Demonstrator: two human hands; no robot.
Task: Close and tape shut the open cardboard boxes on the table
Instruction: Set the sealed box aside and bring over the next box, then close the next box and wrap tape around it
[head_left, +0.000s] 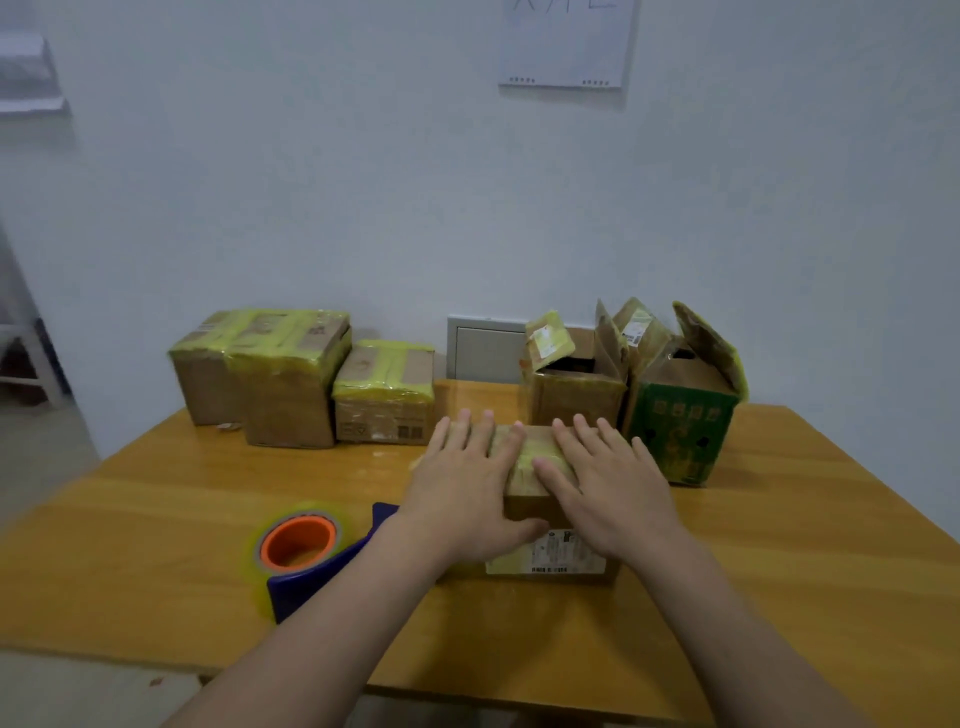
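left hand (467, 483): flat, fingers straight and a bit spread, palm down on the top of the box, gripping nothing.
right hand (608, 488): same, flat and wide on the right half of the top; thumb lies near the middle seam.
small box (524, 499): centre of frame, under both my hands, near the front of the desk (156, 519). Yellowish tape shows between my hands; printed label on the front face.
why pressed: my guess is I'm holding the flaps down or rubbing tape flat so it sticks. Can't tell if the seam is fully sealed, my hands cover it.
tape dispenser (306, 556): blue body, orange core, lower left of frame, just beside my left wrist, parked within easy reach.
done boxes: big taped box (280, 374) and smaller taped box (384, 395), left of centre against the wall, grouped out of the way.
to do: brown open box (576, 395) and green open box (680, 426), right of centre behind my hands, flaps standing up.
progress: roughly half, judging by the two open ones.
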